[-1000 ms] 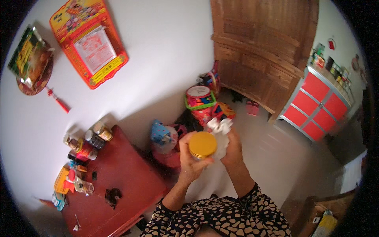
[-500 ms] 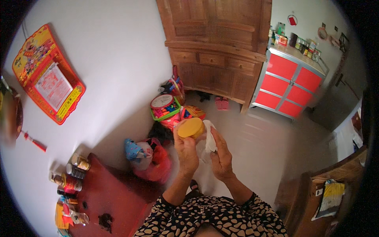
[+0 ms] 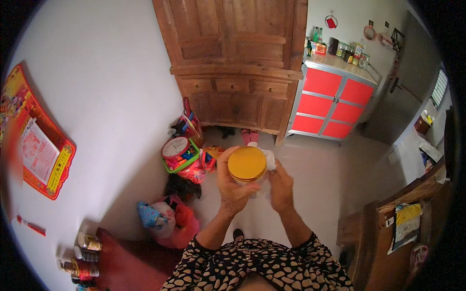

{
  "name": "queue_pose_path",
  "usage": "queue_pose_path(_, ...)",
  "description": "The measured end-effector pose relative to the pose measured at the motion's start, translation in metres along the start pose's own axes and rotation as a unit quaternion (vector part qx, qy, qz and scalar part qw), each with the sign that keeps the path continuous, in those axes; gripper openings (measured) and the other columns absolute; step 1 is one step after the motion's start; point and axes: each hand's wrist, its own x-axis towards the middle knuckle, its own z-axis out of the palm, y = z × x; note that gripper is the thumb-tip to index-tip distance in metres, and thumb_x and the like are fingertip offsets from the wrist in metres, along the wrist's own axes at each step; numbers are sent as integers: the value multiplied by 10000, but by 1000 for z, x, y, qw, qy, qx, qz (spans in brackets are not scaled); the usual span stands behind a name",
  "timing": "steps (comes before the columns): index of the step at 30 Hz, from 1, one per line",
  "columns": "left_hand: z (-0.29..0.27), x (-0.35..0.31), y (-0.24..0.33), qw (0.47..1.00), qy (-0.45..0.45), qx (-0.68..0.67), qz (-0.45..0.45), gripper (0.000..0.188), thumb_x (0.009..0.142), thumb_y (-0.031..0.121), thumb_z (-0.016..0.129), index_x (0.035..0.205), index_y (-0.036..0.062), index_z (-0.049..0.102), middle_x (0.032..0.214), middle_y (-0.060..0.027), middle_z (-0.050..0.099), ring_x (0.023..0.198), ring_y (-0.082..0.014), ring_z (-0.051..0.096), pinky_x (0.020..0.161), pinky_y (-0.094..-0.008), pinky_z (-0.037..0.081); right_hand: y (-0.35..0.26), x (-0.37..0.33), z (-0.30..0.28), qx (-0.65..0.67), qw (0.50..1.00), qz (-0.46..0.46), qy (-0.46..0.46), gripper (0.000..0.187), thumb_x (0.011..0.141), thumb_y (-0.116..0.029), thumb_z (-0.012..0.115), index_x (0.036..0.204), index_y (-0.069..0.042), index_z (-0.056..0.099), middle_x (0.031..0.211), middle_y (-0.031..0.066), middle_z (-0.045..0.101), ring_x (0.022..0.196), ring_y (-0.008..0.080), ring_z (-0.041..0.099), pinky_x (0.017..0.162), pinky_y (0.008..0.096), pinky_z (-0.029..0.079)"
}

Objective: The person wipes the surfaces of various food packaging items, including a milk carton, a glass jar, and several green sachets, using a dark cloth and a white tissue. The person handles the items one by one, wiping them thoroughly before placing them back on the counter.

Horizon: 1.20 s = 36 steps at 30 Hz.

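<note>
My left hand (image 3: 232,190) grips a jar with a round yellow lid (image 3: 247,164), held up in front of my chest. A white cloth (image 3: 268,162) is pressed against the jar's right side by my right hand (image 3: 280,186). The jar's body is mostly hidden behind the fingers and the lid. Both forearms rise from a black and cream patterned top (image 3: 257,266) at the lower edge.
A tall wooden cabinet (image 3: 233,63) stands ahead, a red-fronted cupboard (image 3: 330,104) with bottles on top to its right. Toys and a clock (image 3: 175,147) lie by the wall, bags (image 3: 167,220) below them. A dark red table (image 3: 126,262) with cans (image 3: 85,247) is lower left.
The view has swung to the right: the red table and wall calendar slid toward the left edge, the cabinets came to centre. My hands stay on the jar and cloth.
</note>
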Motion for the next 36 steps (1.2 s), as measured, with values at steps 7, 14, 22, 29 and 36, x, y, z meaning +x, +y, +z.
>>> queue_pose_path(7, -11, 37, -35, 989, -101, 105, -31, 1112, 573, 207, 847, 1371, -6, 103, 1286, -163, 351, 1091, -231, 474, 913, -323, 401, -53, 36, -4, -230, 895, -375, -73, 396, 836, -55, 472, 1226, 7, 486, 1286, 152, 449, 1191, 281, 438, 996, 414, 353)
queue_pose_path(14, 0, 64, -64, 960, -152, 231, 52, 1104, 560, 201, 852, 1326, -45, 96, 1101, -214, 521, 974, -305, 559, 797, -374, 465, -45, 73, -18, -282, 907, -294, -107, 473, 763, -6, 552, 1233, -16, 494, 1283, 111, 463, 1234, 300, 393, 1024, 393, 323)
queue_pose_path(22, 49, 95, -117, 979, -184, 72, 38, 951, 494, 284, 891, 1187, 36, 288, 1167, -128, 416, 1044, -219, 489, 911, -350, 411, 18, 105, -68, 162, 985, -33, 57, 429, 946, -288, 386, 1204, 44, 471, 1190, 126, 494, 1082, 176, 471, 896, 310, 393)
queue_pose_path(29, 125, 130, -165, 980, -125, -102, -116, 718, 680, 346, 770, 1191, 8, 395, 1102, -88, 539, 1053, -188, 508, 925, -321, 391, 39, 134, -120, -103, 983, -99, 116, 428, 934, -180, 372, 1308, 28, 364, 1273, 187, 416, 1191, 278, 399, 1003, 358, 288)
queue_pose_path(36, 221, 155, -241, 927, -100, -317, -175, 562, 757, 249, 690, 1192, 9, 427, 1076, -65, 549, 1012, -148, 516, 898, -287, 397, 41, 178, -204, -29, 971, -144, 187, 410, 914, -107, 407, 1293, 44, 376, 1256, 203, 411, 1145, 299, 431, 967, 393, 346)
